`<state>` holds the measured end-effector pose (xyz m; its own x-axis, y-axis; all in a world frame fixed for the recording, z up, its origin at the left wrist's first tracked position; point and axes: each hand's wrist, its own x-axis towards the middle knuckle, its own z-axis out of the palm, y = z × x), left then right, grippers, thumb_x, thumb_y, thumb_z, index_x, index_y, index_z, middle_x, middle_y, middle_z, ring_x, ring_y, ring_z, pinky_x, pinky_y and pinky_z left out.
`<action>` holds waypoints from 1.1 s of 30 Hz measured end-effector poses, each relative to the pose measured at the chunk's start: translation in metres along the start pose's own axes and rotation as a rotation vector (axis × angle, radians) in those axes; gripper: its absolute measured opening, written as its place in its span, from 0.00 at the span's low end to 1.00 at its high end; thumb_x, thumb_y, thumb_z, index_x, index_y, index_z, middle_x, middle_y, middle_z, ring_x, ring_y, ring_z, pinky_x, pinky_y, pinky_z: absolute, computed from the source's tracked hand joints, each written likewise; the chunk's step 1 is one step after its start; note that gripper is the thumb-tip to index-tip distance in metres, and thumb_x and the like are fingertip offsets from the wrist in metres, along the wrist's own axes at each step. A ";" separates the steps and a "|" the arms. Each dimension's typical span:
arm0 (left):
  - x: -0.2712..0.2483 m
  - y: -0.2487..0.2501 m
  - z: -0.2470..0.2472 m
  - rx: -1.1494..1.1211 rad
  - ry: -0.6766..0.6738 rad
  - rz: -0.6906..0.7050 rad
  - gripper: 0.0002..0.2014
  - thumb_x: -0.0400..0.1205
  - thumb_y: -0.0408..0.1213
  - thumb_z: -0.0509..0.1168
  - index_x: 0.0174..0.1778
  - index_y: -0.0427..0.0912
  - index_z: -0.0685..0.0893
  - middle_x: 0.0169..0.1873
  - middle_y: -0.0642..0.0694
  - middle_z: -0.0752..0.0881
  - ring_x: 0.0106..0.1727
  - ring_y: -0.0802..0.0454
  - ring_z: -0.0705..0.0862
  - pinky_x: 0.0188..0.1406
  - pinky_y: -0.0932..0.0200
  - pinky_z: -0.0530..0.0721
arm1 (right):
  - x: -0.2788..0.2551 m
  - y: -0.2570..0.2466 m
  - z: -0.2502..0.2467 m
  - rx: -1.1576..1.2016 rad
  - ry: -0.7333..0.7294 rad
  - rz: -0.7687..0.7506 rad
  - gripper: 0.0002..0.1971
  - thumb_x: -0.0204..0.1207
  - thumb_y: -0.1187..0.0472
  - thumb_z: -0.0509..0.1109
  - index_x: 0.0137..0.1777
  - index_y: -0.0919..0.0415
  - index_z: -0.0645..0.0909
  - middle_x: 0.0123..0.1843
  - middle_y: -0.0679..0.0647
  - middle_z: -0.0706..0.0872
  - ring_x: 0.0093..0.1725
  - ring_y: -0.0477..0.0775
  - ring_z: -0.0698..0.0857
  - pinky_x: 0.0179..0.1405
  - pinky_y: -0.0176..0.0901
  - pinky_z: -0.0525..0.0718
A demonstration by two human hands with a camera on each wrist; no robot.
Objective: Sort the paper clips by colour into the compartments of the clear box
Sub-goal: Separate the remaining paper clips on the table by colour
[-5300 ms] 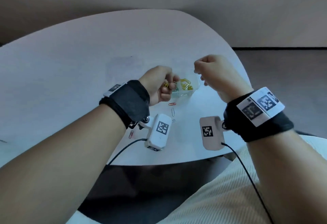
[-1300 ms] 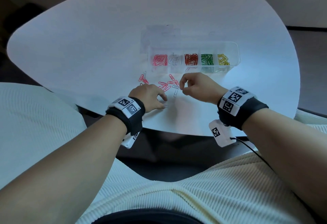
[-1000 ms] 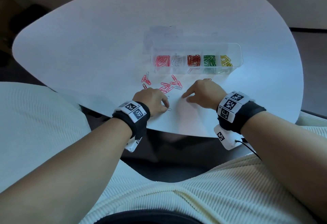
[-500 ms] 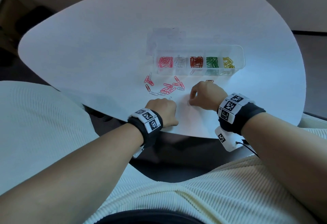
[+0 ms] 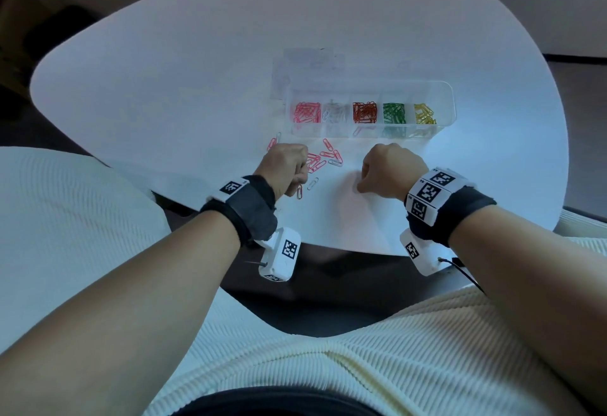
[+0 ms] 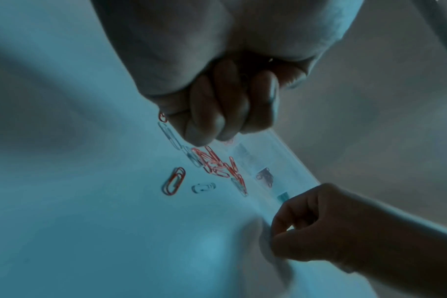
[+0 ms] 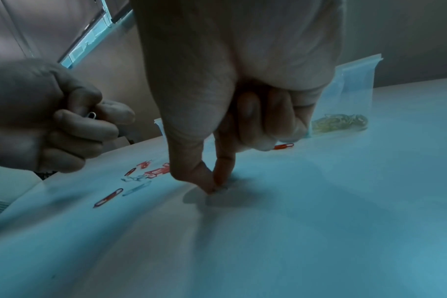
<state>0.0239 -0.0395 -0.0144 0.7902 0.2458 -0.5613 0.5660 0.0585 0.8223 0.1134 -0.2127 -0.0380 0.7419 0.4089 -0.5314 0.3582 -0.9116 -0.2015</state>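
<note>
The left hand (image 5: 285, 165), lifted off the white round table (image 5: 164, 93) since half a second ago, now holds a small clear paper clip (image 7: 91, 115) between curled fingers. The right hand (image 5: 387, 169) pinches at something on the tabletop; whether it has a clip cannot be told. The clear plastic compartment box (image 5: 443, 100) sits at one o'clock. Loose pink clips (image 5: 320, 159) remain unsorted.

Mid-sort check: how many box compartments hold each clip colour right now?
Pink clips: 1 compartment
White clips: 1 compartment
Red clips: 1 compartment
Green clips: 1 compartment
Yellow clips: 1 compartment
Total: 5 filled compartments in the box
</note>
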 end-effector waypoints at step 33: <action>0.008 -0.026 0.013 1.189 0.034 0.037 0.13 0.73 0.50 0.65 0.46 0.46 0.83 0.42 0.47 0.87 0.42 0.43 0.84 0.45 0.53 0.84 | -0.002 -0.012 0.010 0.097 0.099 -0.154 0.04 0.73 0.51 0.75 0.45 0.47 0.91 0.44 0.53 0.91 0.41 0.54 0.87 0.35 0.39 0.79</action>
<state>0.0185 -0.0516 -0.0419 0.8145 0.2552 -0.5211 0.4198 -0.8791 0.2257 0.1018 -0.2032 -0.0431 0.7363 0.5416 -0.4056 0.4193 -0.8357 -0.3547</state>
